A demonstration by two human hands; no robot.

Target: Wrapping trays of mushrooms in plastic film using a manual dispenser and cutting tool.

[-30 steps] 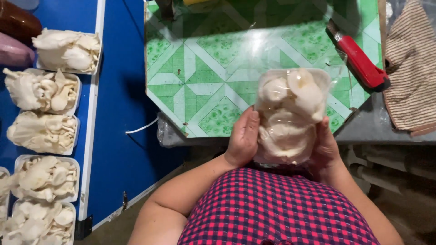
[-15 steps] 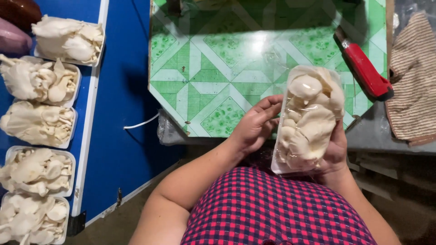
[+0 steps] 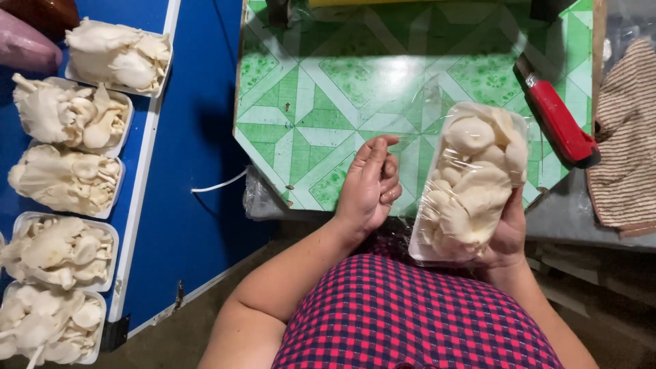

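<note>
Mushrooms filled a shallow white tray (image 3: 471, 184) that the right hand (image 3: 504, 236) cradled from beneath, its fingers curled under the near end and gripping the tray's edge. Clear film was stretched over the heap and trailed off toward the green patterned table (image 3: 321, 89). The tray sat tilted, its far end over the table's near corner, its near end close to the person's checked shirt (image 3: 417, 314). The left hand (image 3: 369, 184) hovered just beside the tray with nothing in it, palm turned inward, fingers loosely bent and close together. Judging by its look, the pack would be light, the tray thin and easily flexed, the film slippery and clinging, the caps soft and quick to bruise, so the rim and underside seemed the safest places to take hold. A red-handled cutter (image 3: 557, 119) lay on the table to the right, near a striped cloth (image 3: 625, 143). More unwrapped mushroom trays (image 3: 65, 181) lined a blue surface (image 3: 195, 137) at left
</note>
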